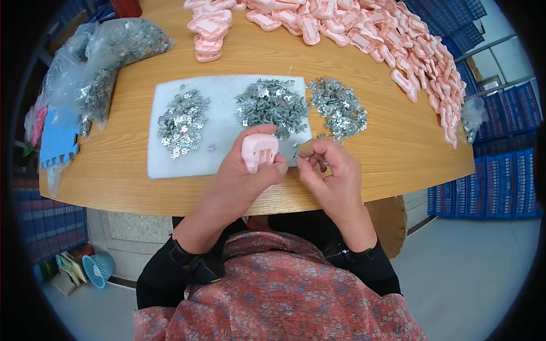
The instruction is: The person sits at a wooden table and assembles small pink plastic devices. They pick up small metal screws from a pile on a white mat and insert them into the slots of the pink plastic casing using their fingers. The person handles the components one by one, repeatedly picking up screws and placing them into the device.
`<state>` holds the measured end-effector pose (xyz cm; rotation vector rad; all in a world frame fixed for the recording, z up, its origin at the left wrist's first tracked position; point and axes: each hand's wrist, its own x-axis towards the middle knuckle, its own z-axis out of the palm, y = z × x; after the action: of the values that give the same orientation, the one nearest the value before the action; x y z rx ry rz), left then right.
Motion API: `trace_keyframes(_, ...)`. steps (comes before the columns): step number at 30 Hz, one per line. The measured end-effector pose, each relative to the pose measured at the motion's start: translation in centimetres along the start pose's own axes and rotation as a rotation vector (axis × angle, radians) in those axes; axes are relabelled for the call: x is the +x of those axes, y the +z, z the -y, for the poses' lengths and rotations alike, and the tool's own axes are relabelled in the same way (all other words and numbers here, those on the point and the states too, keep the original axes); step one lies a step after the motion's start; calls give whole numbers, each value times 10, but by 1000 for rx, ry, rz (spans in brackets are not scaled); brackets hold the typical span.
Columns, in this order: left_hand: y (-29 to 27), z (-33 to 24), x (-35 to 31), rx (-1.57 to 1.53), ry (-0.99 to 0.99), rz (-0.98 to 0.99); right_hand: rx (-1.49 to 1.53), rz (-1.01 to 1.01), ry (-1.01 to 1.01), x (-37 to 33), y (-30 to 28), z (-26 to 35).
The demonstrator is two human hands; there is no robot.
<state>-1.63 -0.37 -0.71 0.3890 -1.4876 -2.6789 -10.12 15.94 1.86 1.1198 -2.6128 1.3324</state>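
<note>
My left hand (242, 176) is closed round a pale pink plastic casing (260, 152) with a slotted recess facing up. To its right, my right hand (335, 173) is pinched, thumb against index finger, with a tan cover on the fingertip. A tiny metal piece seems to show at those fingertips, too small to make out well. Both hands are over the near edge of a white foam sheet (222, 113). Beyond them lie a dark heap of small metal clips (272, 108), a shinier heap of metal pieces (185, 119) on the left, and another metal heap (338, 108) on the right.
Many pink casings (369, 34) are piled along the far and right side of the wooden table (398, 153). A short stack of casings (209, 37) stands at the far middle. Clear bags of metal parts (114, 57) and a blue foam mat (60, 136) lie at the left.
</note>
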Motion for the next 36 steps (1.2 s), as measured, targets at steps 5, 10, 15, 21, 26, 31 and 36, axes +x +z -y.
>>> trace_keyframes(5, 0, 10, 7, 34, 46, 24, 2, 1, -81, -4, 2, 10)
trace_keyframes(10, -5, 8, 8, -83, -58, 42, 230, 61, 120, -7, -1, 1)
trace_keyframes(15, -4, 7, 7, -87, -68, 64, 607, 122, 337, -5, 2, -1)
trace_keyframes(21, -6, -1, 6, -165, -194, 99, 792, 152, 373, -2, -3, -2)
trace_keyframes(26, -18, 1, 9, -474, -311, 243, 781, 72, 290, 0, -3, 6)
trace_keyframes(31, -14, 2, 7, -489, -339, 268, 636, 75, 168, 1, 1, 10)
trace_keyframes(36, -10, 2, 5, -514, -436, 211, 403, 118, 70, 6, 4, 9)
